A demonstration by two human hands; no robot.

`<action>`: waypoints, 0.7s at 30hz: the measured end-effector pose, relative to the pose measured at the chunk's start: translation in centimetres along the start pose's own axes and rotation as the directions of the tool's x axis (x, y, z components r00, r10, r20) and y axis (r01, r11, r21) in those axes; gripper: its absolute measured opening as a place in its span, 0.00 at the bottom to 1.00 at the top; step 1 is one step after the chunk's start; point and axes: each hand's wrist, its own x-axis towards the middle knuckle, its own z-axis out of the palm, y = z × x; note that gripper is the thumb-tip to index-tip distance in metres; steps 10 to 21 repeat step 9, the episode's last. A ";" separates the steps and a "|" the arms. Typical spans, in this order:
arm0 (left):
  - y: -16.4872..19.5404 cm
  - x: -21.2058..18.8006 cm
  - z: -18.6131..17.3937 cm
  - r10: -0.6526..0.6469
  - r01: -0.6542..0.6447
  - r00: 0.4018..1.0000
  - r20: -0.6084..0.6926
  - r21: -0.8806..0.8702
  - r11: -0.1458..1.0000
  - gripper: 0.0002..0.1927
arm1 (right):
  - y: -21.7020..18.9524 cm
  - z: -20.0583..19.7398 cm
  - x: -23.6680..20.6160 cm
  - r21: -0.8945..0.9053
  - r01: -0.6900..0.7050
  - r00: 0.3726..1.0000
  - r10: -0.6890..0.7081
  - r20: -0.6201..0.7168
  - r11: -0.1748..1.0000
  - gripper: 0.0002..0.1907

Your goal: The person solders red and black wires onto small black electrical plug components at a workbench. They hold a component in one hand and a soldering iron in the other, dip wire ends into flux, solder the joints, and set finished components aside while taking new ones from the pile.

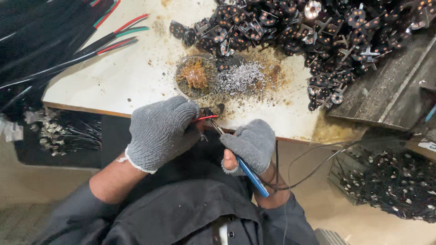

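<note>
Head view, looking straight down at two gloved hands working at the near edge of a stained white tabletop point(122, 77). Left forearm enters from the lower left, bare between a dark sleeve and a grey knit glove, and angles up toward the table edge. Left hand point(159, 131) is clenched into a closed fist, knuckles upward, pinching a thin red wire point(206, 117) whose end projects rightward from between thumb and forefinger. Right forearm rises from the lower right; right hand point(252, 144), in a fingerless grey glove, is closed in a pen-like grasp around a soldering iron point(247, 170) with a blue handle. The handle slants down and right past the wrist, while the metal tip points up and left, meeting the red wire's end just beside a small dark part at the table edge; exact contact cannot be resolved. A black cord point(313, 168) loops away from the iron's rear toward the right.

Directly beyond the hands sits a round tin point(196, 76) of brownish paste, with a patch of silvery solder scraps point(240, 78) just beside it. A heap of black round connector parts point(318, 31) covers the upper right. Bundled black cables point(68, 50) with red and green cores lie at the upper left.
</note>
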 end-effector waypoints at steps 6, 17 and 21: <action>-0.1 -0.4 -0.2 0.006 -0.006 1.000 -0.013 0.003 1.000 0.14 | -0.3 0.3 0.0 -0.004 -0.003 1.000 0.003 -0.012 1.000 0.08; -0.2 -0.8 0.3 0.014 -0.015 1.000 -0.028 -0.004 1.000 0.14 | -0.1 0.4 -0.9 0.014 -0.006 1.000 0.006 -0.002 1.000 0.09; -0.2 -0.8 0.3 0.014 -0.015 1.000 -0.028 -0.004 1.000 0.14 | -0.1 0.4 -0.9 0.014 -0.006 1.000 0.006 -0.002 1.000 0.09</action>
